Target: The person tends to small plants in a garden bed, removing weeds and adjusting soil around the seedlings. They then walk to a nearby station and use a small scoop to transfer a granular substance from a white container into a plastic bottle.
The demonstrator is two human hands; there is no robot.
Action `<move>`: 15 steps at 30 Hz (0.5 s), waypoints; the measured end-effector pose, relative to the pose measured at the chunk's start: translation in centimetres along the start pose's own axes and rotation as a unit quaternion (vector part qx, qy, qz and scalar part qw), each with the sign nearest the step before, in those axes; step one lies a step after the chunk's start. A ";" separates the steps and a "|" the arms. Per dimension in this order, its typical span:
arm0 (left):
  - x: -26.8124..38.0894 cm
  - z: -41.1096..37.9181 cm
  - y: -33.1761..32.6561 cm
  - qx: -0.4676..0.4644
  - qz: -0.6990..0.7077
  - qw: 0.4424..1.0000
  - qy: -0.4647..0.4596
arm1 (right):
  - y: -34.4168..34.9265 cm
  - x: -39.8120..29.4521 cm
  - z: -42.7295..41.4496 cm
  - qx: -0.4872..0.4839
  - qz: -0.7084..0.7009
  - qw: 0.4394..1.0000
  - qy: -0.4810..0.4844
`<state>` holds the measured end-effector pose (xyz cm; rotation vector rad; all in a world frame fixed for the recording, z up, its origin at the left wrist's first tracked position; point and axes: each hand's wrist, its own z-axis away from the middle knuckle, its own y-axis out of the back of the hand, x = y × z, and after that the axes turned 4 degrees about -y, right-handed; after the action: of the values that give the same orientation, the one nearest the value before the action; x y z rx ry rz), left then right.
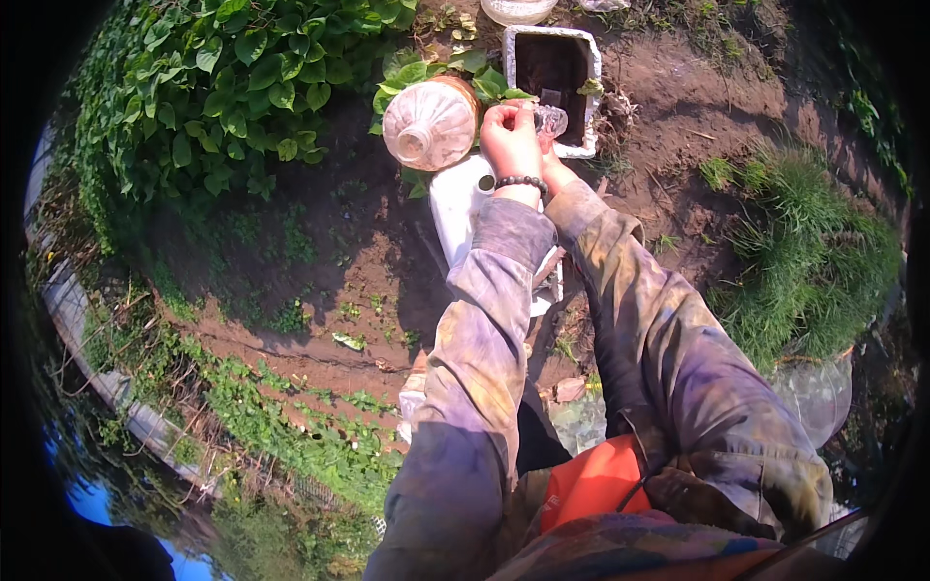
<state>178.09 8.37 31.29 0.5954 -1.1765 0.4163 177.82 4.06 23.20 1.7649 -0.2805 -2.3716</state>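
My left hand [510, 149], with a dark bead bracelet at its wrist, is close against my right hand [556, 171], which it partly hides. At their fingers is a small clear plastic container [551, 121], over the edge of a white foam box [595, 80] with a dark inside. The right palm shows beneath the container; the left fingertips are pinched at its near side, and what they grip cannot be made out. A large translucent plastic bottle [429, 127] with an open neck stands left of my hands. Below them lies a white container [456, 203] with a round hole.
Leafy green plants [247, 65] grow at upper left. A clear bowl-like container [518, 9] sits beyond the foam box. Bare soil [676, 94] and a grass clump [799, 240] lie to the right. Another white container piece [546, 296] is under my forearms.
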 end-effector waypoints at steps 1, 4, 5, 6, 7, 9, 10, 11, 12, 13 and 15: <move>0.1 0.6 0.1 0.007 0.108 0.984 0.141 | 0.5 0.2 0.0 -0.003 0.003 1.000 -0.002; -3.9 0.9 1.4 -0.044 0.160 0.970 0.179 | -0.4 -0.1 0.2 -0.031 -0.007 0.999 -0.006; -3.1 1.5 1.9 -0.055 0.209 0.957 0.193 | -0.2 0.0 0.4 -0.041 -0.013 0.999 -0.012; -1.7 2.5 3.1 -0.091 0.244 0.948 0.184 | -0.2 0.1 0.7 -0.055 -0.022 0.998 -0.021; -0.5 3.1 4.5 -0.128 0.284 0.934 0.174 | 0.3 0.1 0.8 -0.066 -0.031 0.997 -0.035; 0.7 6.3 10.5 -0.080 0.244 0.961 0.100 | 0.4 -0.4 1.5 -0.099 -0.059 0.991 -0.067; -0.4 7.1 12.5 -0.050 0.251 0.960 0.112 | 1.5 -1.1 0.7 -0.096 -0.059 0.991 -0.067; -2.6 9.0 15.3 -0.012 0.249 0.960 0.128 | 2.0 -1.5 0.7 -0.100 -0.061 0.990 -0.078; -5.1 11.1 18.4 0.054 0.223 0.954 0.195 | 2.0 -1.8 0.7 -0.105 -0.061 0.989 -0.086; -7.6 13.8 21.7 0.123 0.190 0.939 0.257 | 1.8 -2.2 0.8 -0.114 -0.065 0.987 -0.096; -12.7 20.0 26.4 0.219 0.123 0.893 0.374 | 1.8 -2.5 0.9 -0.127 -0.066 0.983 -0.116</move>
<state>143.50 16.28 30.22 0.5877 -0.4018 1.0432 177.71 3.00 26.20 1.4376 0.1114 -2.5726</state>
